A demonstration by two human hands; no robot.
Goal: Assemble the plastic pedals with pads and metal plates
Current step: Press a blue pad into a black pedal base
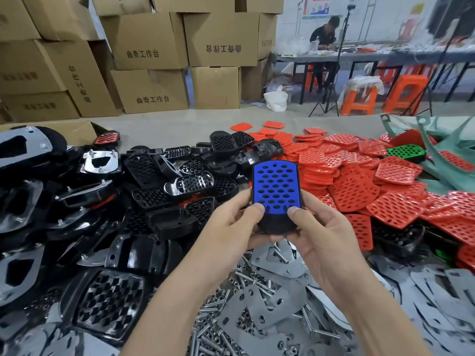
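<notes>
Head view: left hand and right hand grip a black pedal, thumbs pressing its blue pad flat; metal plates below it await fitting.

Printed cardboard boxes stand stacked along the floor's far left edge. Far right, a person sits behind a grey table; orange stools, a black tripod and a white bag stand nearby.

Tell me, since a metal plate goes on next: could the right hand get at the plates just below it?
Likely yes, once freed: the right hand grips the pedal with the left hand, but the metal plates lie uncovered right below it.
</notes>
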